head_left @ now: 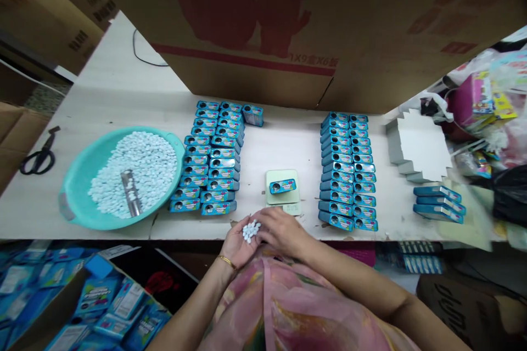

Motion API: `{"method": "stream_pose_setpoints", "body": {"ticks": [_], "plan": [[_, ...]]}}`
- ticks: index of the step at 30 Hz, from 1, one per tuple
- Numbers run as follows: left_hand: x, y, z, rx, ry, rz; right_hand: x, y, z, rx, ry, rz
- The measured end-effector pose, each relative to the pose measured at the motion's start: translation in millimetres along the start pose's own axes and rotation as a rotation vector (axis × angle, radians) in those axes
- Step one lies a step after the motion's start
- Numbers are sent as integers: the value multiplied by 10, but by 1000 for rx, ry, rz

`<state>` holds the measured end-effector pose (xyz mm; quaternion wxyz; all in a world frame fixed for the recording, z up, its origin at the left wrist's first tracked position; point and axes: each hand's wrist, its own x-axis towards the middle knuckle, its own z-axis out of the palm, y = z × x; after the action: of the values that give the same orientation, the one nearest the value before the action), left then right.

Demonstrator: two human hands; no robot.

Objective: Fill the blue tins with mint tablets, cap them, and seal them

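My left hand (236,247) is cupped palm up near the table's front edge, holding a small heap of pale blue candies (250,230). My right hand (284,229) reaches over from the side, its fingers bent down at the edge of that heap. What lies between its fingertips, if anything, is hidden. Just beyond the hands, a blue tin (282,186) with a dark round opening lies on a pale green scale (293,197). To the left, a turquoise basin (78,214) holds many of the same candies, with a metal scoop (130,194) resting on them.
Rows of blue tins stand in a left block (208,159) and a right block (348,170). A large carton (263,66) rises behind. Scissors (39,159) lie far left; a white card stack (424,145) and several flat blue boxes (438,203) are at right. Packed pouches (99,293) sit below.
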<state>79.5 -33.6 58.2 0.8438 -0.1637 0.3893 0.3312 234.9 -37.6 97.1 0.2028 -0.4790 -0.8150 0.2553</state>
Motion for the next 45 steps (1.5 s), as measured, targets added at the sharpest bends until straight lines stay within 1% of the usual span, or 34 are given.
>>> {"method": "stream_pose_setpoints", "body": {"ticks": [1,3,6,8,11,14,17,20,24,27,29,31,32,33,35,37,39,40,42,45], "plan": [[12,-11,33,-6,-13,-5,15,-75,60,-78,-72,-18],[27,-28,67,5,-34,-21,22,-139,151,-203,-167,-45],[40,-44,53,41,-67,-26,-3,-65,198,-240,-229,-107],[52,-53,39,49,-85,-15,-18,34,186,-201,-238,-111],[79,-61,67,64,-104,13,-19,162,142,-145,-207,-59],[106,-56,144,83,-99,33,-12,223,90,-168,-189,-27],[126,-43,228,75,-74,59,6,238,39,-216,-182,-32],[132,-12,297,65,-62,78,73,276,-23,-190,-112,-27],[108,74,355,69,-93,124,218,444,-114,-103,70,60],[72,137,352,72,-99,123,261,579,-162,-91,101,125],[48,152,316,63,-77,122,218,589,-167,-93,152,149],[30,135,248,53,-55,128,127,496,-133,-97,201,140],[24,115,203,52,-48,125,75,414,-97,-98,184,102],[19,89,152,54,-41,114,23,315,-48,-104,135,50],[11,26,40,53,-20,73,-61,104,81,-137,-14,-47],[1,-36,-65,50,-3,24,-108,-62,220,-196,-160,-90],[-15,-80,-139,50,16,-5,-127,-144,327,-237,-248,-112],[-26,-94,-160,49,22,-10,-131,-156,360,-244,-266,-120],[-52,-103,-173,45,36,-12,-136,-147,378,-251,-258,-110],[-85,-96,-162,59,48,-29,-150,-128,332,-267,-250,-114]]}}
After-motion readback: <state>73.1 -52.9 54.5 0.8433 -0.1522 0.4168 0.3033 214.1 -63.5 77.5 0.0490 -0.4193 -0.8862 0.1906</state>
